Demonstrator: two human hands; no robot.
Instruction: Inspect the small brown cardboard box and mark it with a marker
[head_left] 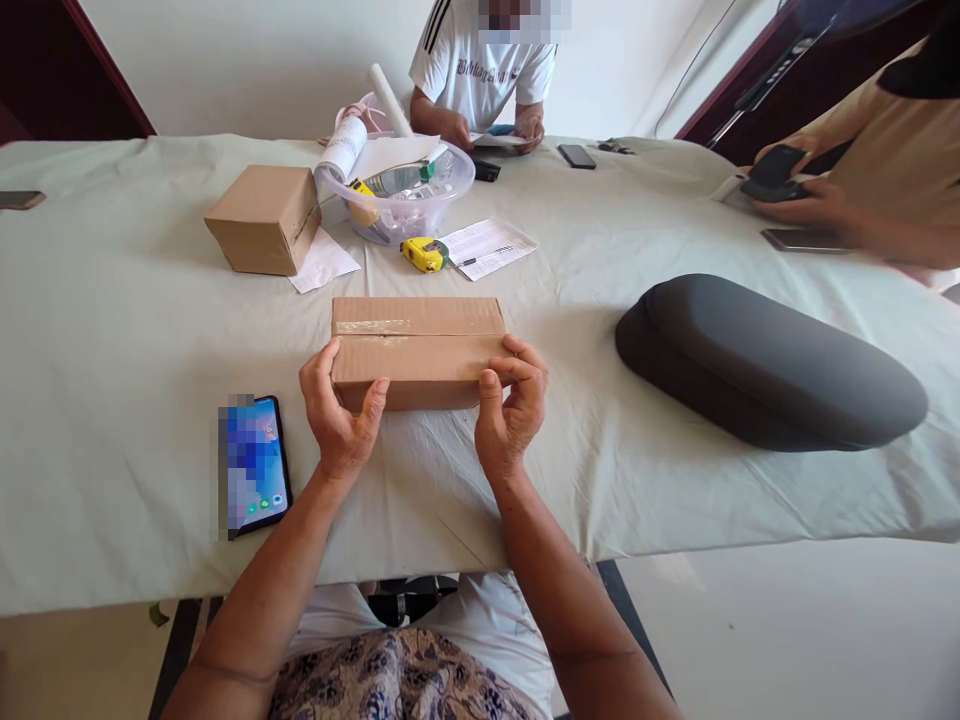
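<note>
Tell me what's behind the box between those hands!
Behind the box are a yellow tape measure, a paper with a pen, and a plastic bowl. Anything against its far side is hidden.

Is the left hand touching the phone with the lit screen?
Apart. The head view shows a strip of tablecloth between the left hand and the phone.

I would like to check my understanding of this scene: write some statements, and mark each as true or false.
1. The left hand and the right hand touch one cardboard box. True.
2. This box is open at the top. False: its top is closed.
3. A phone lies to the left of the left hand. True.
4. That phone lies face down. False: its lit screen faces up.
5. A pen lies on a sheet of paper. True.
</note>
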